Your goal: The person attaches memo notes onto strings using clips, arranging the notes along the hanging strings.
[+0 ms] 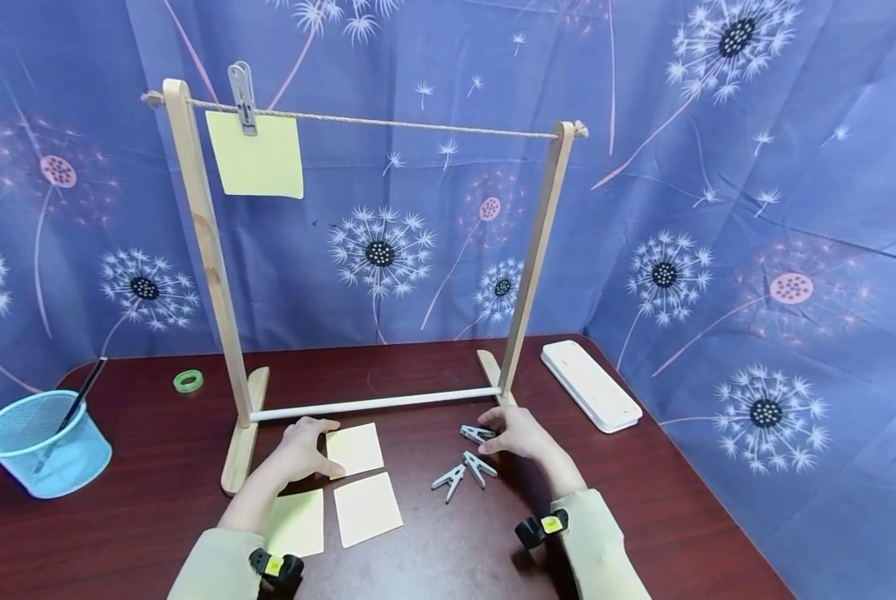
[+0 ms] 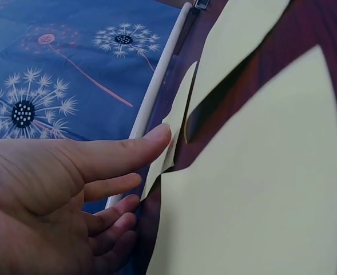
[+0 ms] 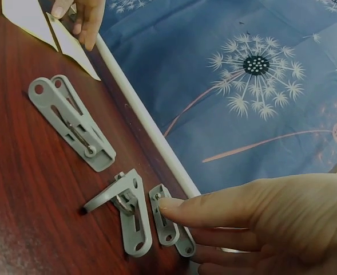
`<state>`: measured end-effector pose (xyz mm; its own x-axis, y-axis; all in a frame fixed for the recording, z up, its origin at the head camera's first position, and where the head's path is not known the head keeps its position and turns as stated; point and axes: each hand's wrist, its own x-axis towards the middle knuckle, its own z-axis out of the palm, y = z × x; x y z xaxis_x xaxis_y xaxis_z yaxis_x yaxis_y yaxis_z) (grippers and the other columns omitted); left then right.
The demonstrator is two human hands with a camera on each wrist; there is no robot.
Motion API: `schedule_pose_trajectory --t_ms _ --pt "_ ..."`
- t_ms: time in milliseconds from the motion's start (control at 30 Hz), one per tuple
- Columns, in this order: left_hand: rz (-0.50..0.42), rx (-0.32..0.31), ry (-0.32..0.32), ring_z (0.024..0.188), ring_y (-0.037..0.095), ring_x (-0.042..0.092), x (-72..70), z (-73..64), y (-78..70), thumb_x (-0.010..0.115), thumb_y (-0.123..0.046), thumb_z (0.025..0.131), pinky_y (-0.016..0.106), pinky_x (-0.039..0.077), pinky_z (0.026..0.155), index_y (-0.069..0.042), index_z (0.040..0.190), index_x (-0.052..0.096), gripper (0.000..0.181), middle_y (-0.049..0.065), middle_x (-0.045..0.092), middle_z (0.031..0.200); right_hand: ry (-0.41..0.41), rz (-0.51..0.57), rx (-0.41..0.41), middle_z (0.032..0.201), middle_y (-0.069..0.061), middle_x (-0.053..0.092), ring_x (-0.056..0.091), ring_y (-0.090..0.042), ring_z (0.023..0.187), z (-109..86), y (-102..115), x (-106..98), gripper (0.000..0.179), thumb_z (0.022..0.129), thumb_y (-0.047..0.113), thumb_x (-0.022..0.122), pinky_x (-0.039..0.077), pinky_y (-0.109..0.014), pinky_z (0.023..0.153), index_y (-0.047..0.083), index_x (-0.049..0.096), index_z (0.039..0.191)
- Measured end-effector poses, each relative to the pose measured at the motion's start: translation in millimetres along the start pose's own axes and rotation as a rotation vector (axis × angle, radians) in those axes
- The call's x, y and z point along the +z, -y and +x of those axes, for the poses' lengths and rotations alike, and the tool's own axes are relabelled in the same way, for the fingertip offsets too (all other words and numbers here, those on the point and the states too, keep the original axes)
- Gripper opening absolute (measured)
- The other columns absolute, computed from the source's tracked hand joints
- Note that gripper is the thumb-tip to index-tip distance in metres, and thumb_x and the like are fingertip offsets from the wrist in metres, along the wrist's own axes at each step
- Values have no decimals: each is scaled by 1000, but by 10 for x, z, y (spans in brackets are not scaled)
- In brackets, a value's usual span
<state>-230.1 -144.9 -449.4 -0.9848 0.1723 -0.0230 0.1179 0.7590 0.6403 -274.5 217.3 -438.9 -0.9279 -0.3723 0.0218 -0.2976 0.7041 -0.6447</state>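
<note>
My left hand (image 1: 297, 454) spans the left edge of a pale yellow sticky note (image 1: 357, 450), thumb and index finger spread. The left wrist view has the thumb tip overlapping that note, with the other fingers along its edge. Two more notes lie nearer: one yellow note (image 1: 296, 523), partly behind the forearm, and a paler note (image 1: 368, 508). On the right, my right hand (image 1: 521, 433) reaches around a grey clothespin (image 3: 163, 220), the thumb tip on it and the fingers beyond it. Two other clothespins, one (image 1: 450, 480) and another (image 1: 480, 468), lie beside it.
Ahead stands a wooden frame (image 1: 215, 267) with a rope (image 1: 417, 125) across its top. A clothespin (image 1: 243, 96) holds a yellow note (image 1: 260, 158) on the rope. Around it are a blue mesh basket (image 1: 80, 458) with a pen, a green tape roll (image 1: 188, 381) and a white case (image 1: 590, 385).
</note>
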Motion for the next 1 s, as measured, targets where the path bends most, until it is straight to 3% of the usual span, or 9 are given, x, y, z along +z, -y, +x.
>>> schedule_pose_trajectory --t_ms 333,700,1000 --pt "4 -3 -19 114 44 42 26 10 22 93 -12 60 55 40 98 3 126 61 74 26 53 122 -9 53 18 93 -15 72 67 -23 88 -3 -36 34 43 67 2 84 53 -28 72 -5 69 107" --pt "-34 -65 -19 113 42 41 42 42 8 94 -11 57 54 42 95 2 128 60 80 28 51 123 -21 -40 28 83 -6 71 62 -14 78 46 -40 37 37 64 0 86 51 -28 68 -1 73 99" --pt "-35 -73 -25 115 43 43 40 31 -2 95 -12 55 55 43 95 2 124 58 79 27 53 123 -25 -26 25 75 -5 69 54 -7 66 34 -37 40 25 68 -1 82 45 -22 58 0 74 92"
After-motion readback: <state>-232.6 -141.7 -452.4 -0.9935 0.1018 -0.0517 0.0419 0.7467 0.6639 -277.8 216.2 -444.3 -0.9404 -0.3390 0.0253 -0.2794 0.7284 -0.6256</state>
